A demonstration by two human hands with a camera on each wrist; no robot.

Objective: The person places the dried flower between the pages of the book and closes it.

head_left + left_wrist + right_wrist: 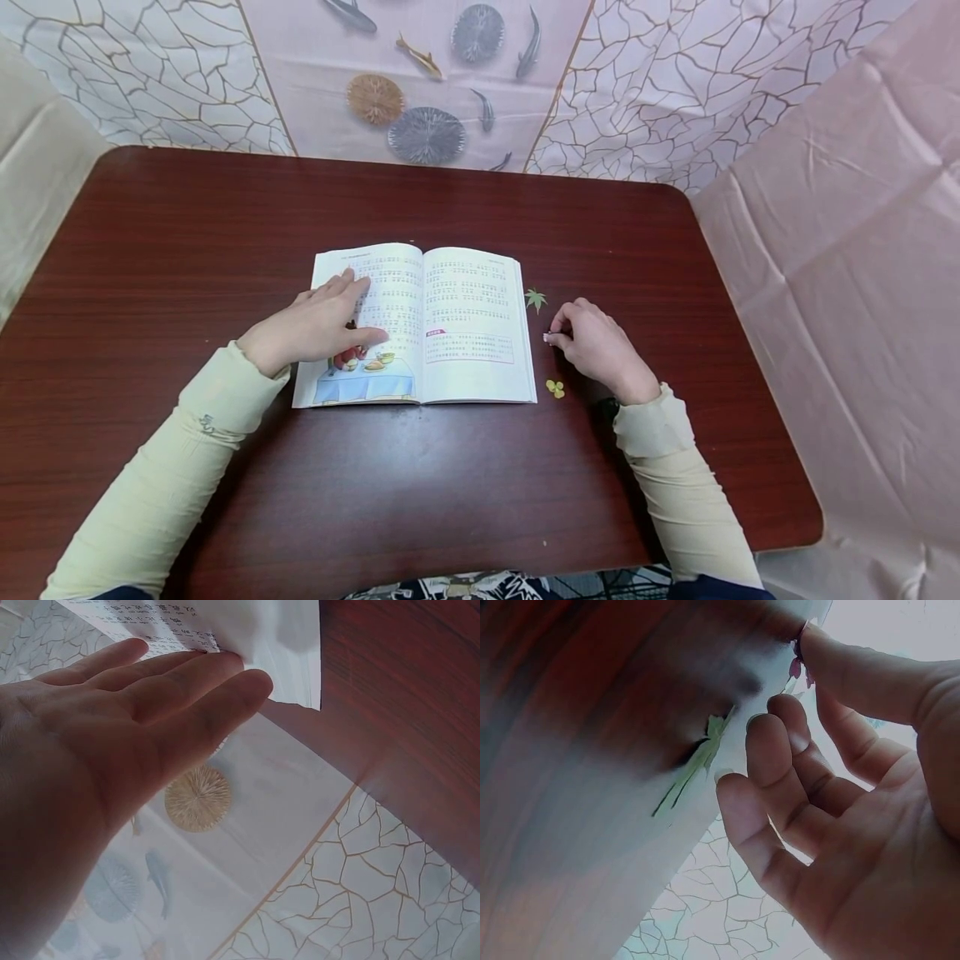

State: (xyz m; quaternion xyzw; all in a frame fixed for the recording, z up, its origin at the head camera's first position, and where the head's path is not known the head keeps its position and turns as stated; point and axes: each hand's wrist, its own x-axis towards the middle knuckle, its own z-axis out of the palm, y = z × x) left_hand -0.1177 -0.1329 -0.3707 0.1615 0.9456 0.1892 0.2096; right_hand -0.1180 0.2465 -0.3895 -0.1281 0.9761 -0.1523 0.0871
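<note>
"By the near right corner of the open book [476, 379], what is lying?"
"A yellow piece [555, 389]; just beyond, the right hand [600, 350] is pinching a small pink piece [547, 338]."
"And the left hand [311, 329]?"
"It's resting on the left page [401, 304], fingers extended. Farther off, a green leaf [536, 300] is lying beside the book; patterned cloth [468, 67] is hanging behind the table [480, 204]."

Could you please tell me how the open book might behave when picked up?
The open book may fold along its middle, where the pages curve inward. They look thin, so some could flop over. The left hand rests on it, likely hindering a lift.
</note>
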